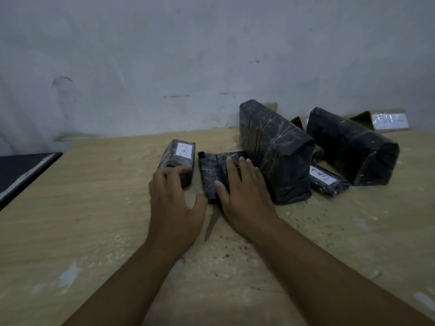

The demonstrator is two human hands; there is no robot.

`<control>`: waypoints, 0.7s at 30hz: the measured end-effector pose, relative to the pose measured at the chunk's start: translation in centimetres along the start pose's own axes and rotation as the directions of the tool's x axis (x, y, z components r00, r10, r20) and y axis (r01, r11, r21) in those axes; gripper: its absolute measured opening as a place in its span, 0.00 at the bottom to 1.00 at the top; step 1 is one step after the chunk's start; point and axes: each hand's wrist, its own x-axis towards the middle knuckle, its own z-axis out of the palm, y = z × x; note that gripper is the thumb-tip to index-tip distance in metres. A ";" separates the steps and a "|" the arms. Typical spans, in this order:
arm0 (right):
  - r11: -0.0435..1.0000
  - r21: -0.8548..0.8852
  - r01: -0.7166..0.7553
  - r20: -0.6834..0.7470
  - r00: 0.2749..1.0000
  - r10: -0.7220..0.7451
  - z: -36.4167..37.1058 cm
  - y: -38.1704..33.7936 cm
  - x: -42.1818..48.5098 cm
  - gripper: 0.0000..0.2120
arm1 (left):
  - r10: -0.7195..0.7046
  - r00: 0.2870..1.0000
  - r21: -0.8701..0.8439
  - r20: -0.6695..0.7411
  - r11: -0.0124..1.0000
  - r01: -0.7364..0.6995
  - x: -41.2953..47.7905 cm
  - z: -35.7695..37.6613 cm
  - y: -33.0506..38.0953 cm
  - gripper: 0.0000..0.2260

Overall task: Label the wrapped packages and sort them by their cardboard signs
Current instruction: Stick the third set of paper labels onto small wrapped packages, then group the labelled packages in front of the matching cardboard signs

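Observation:
Several black wrapped packages lie on a wooden table (94, 208). A small labelled package (179, 156) lies at the left; my left hand (174, 201) curls its fingertips on the package's near end. Beside it lies a flat unlabelled package (211, 170), with my right hand (244, 191) resting flat on it, fingers straight. A tall package (275, 147) stands just right of it. A small labelled package (327, 178) lies behind that. A large package (353, 144) lies at the far right. A cardboard sign (388, 121) with a white label leans on the wall.
A grey wall (188, 55) backs the table. A dark flat board (21, 172) lies at the table's left edge. Another piece of cardboard (270, 105) shows behind the tall package. The near part of the table is worn and speckled.

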 end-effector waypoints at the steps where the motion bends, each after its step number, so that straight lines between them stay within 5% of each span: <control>1: 1.000 0.011 0.018 -0.002 1.000 -0.018 0.0 0.0 -0.1 0.32 | 0.006 1.000 0.007 0.004 1.000 -0.006 -0.1 -0.1 0.1 0.21; 9: 0.984 0.127 0.127 -0.088 0.989 -0.117 -0.4 -0.7 -0.9 0.26 | -0.042 0.973 -0.112 0.226 0.991 0.069 -0.4 0.1 0.3 0.09; 15: 0.985 0.098 0.139 -0.128 0.984 -0.126 -0.2 -0.6 -0.9 0.24 | -0.169 0.950 -0.104 0.262 0.974 0.202 0.0 -0.3 0.7 0.08; 21: 0.977 0.196 0.087 -0.034 0.996 -0.081 -1.2 -1.0 -0.6 0.23 | -0.192 0.924 -0.087 0.330 0.969 0.233 0.5 -1.4 1.3 0.08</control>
